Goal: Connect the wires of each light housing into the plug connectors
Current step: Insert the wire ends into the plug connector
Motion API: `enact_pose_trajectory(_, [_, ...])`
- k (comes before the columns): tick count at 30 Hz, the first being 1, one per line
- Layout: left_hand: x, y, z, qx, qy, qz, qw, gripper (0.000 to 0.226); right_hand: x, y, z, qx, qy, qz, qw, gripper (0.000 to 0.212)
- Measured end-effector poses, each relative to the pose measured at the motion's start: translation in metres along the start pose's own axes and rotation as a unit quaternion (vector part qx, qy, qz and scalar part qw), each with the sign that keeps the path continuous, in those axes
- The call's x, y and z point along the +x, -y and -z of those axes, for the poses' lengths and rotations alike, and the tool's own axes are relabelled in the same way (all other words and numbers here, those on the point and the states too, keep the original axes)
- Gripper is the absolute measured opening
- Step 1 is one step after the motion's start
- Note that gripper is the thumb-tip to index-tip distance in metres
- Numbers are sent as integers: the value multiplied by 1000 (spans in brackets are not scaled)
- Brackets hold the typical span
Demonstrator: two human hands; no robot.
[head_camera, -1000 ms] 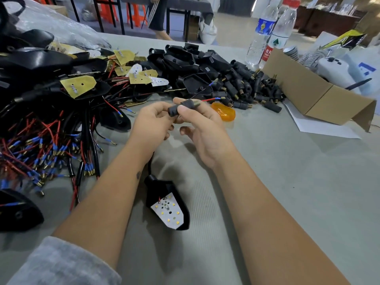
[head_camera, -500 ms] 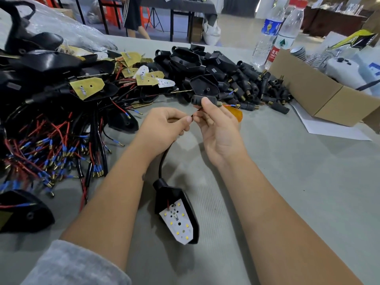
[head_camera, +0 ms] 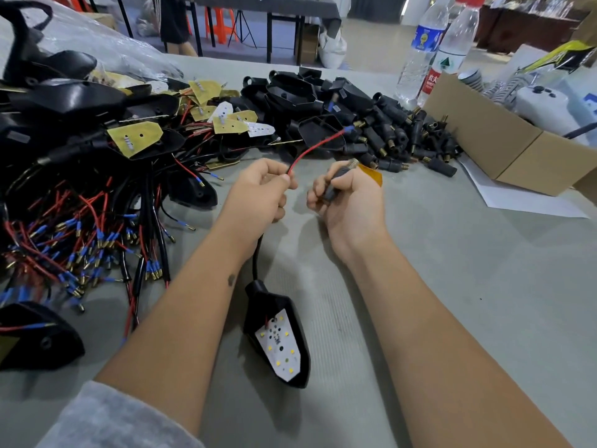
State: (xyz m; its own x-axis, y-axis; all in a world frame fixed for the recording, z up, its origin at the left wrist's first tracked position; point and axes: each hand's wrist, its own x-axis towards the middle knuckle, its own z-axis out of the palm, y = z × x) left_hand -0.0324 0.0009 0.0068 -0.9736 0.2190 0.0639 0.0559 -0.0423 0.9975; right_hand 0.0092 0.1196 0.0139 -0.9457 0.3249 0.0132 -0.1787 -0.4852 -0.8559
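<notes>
My left hand (head_camera: pixel 258 192) pinches a red wire (head_camera: pixel 315 149) between thumb and forefinger, grip narrow and closed on it, and the wire arcs up and away toward the pile of plug connectors (head_camera: pixel 400 140), its blue-sleeved tip hanging over the near edge of that pile. My right hand (head_camera: pixel 347 202) sits just beside the left, apart from it, fingers curled round a black plug connector (head_camera: pixel 337 182) whose brass threaded end pokes out above my knuckles. Behind that hand, touching the tabletop (head_camera: pixel 468 286), an orange lens (head_camera: pixel 371 174) peeks out. A black cable (head_camera: pixel 256 257) drops from under my left palm toward me and runs into the light housing (head_camera: pixel 277 334), which lies flat on the tabletop between my forearms, its white LED board facing up. Measured from that housing: off to the left, a big tangle of red and black wires (head_camera: pixel 80 234) with blue sleeves and brass tips; beyond that, a heap of more black housings with yellow boards (head_camera: pixel 135 137); far ahead, the connector pile; ahead and right, a cardboard box (head_camera: pixel 504 147) with two water bottles (head_camera: pixel 433 50) behind it and a white sheet of paper (head_camera: pixel 523 202) tucked under its near side. I cannot tell whether the red wire has entered any connector yet.
</notes>
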Motion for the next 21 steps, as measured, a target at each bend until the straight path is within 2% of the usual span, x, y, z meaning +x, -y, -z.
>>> enact_pose_trajectory(5, [-4, -4, -5, 38, 15, 14, 999, 21, 4, -3, -3, -74, -18, 14, 997, 26])
enact_pose_trajectory(8, [-7, -5, -4, 50, 32, -9, 998, 18, 5, -4, -1, -103, -23, 38, 994, 20])
enact_pose_trajectory(11, [-8, -5, -5, 40, 30, 2, 999, 19, 6, -4, 2, -112, -34, 58, 991, 17])
enact_pose_trajectory(15, [-6, -3, -8, -3, -13, 17, 1000, 23, 4, -4, 2, -167, -37, 67, 983, 18])
enact_pose_trajectory(21, [-2, -1, -8, -15, -114, -17, 993, 22, 3, -7, -1, -241, -32, 70, 967, 18])
